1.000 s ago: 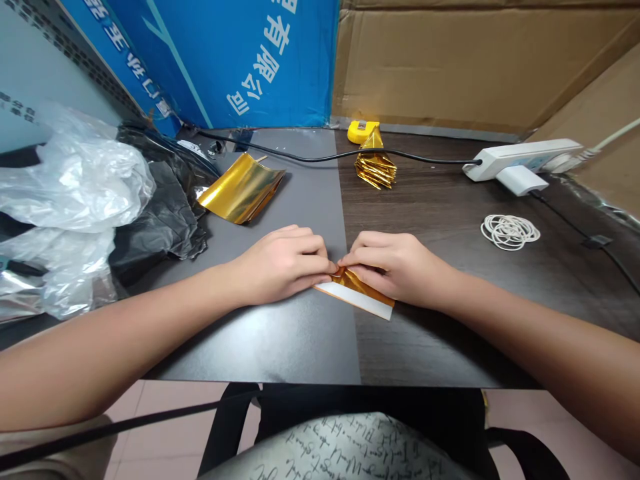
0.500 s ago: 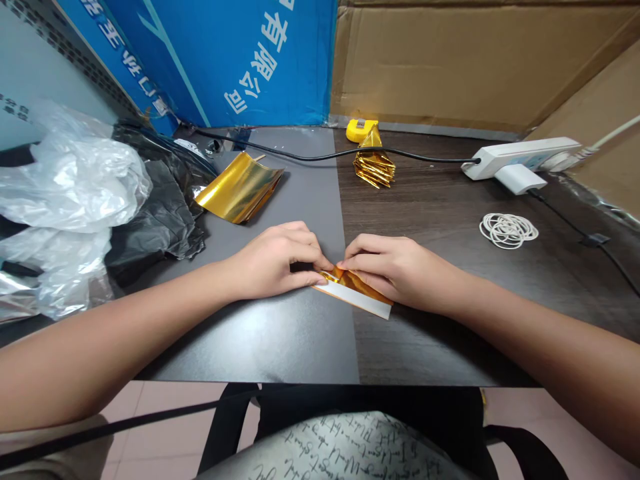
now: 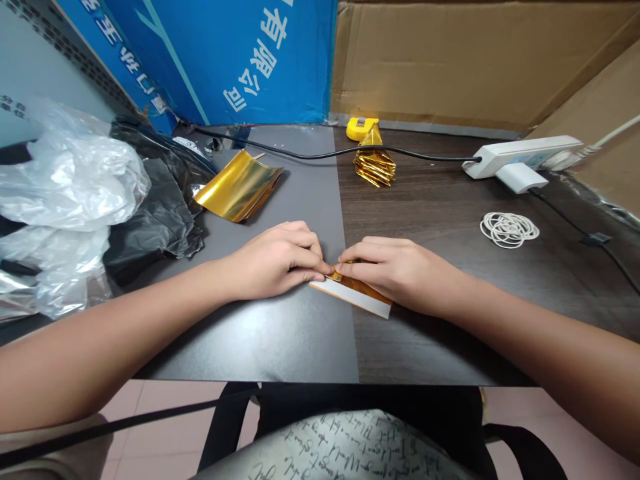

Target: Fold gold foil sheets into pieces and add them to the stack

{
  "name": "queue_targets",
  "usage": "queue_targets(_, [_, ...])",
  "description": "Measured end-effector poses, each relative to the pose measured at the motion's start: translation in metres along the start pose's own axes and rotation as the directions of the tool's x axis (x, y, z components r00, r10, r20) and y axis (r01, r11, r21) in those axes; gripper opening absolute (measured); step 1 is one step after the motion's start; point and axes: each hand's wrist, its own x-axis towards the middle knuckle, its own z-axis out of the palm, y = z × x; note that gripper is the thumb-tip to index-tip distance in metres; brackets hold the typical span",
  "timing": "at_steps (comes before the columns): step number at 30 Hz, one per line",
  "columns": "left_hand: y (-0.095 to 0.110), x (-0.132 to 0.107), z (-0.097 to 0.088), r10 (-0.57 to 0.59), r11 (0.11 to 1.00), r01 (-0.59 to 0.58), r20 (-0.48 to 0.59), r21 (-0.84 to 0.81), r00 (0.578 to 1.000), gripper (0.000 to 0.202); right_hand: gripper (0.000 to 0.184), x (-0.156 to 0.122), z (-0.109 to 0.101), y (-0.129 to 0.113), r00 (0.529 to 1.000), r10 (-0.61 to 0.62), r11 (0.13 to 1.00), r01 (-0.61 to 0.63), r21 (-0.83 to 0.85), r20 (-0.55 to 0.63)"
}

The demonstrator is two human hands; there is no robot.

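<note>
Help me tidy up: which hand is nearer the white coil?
Right. The right hand is to the white coil's left; the left hand is farther left, beyond the right hand.

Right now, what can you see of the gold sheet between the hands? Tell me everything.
The folded gold sheet looks like thin, shiny foil paper, with a white band along its near edge, rimmed orange. It lies slantwise across the seam between the grey surface and the dark wood-grain surface. The left hand and right hand touch its far side with their fingers, partly hiding it.
</note>
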Motion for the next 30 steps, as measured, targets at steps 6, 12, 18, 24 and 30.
queue_targets(6, [-0.0019, -0.0013, -0.0026, 0.052, 0.996, -0.053, 0.022, 0.076, 0.998, 0.024, 0.03, -0.0003, -0.0026, -0.0032, 0.995, 0.036, 0.999, -0.037, 0.009, 0.092])
queue_targets(12, [-0.001, -0.001, -0.0044, 0.089, 0.979, -0.096, 0.049, 0.18, 0.995, 0.027, 0.03, 0.0002, -0.0018, -0.0018, 0.997, 0.016, 0.999, -0.018, 0.026, 0.081])
queue_targets(18, [-0.0006, -0.0007, -0.0061, 0.066, 0.976, -0.087, 0.107, 0.201, 0.992, 0.029, 0.033, -0.0012, -0.0007, 0.0008, 0.998, -0.019, 1.0, 0.018, 0.02, 0.059])
queue_targets(24, [-0.0045, -0.0004, -0.007, 0.1, 0.984, -0.113, 0.094, 0.135, 0.99, 0.031, 0.03, -0.0018, 0.0036, 0.0019, 0.999, -0.03, 0.996, 0.032, 0.086, -0.027])
queue_targets(30, [-0.0074, -0.0001, -0.0064, 0.076, 0.996, -0.078, 0.049, 0.05, 0.996, 0.025, 0.026, -0.003, 0.0048, 0.0044, 0.999, 0.039, 0.988, -0.036, 0.153, -0.015])
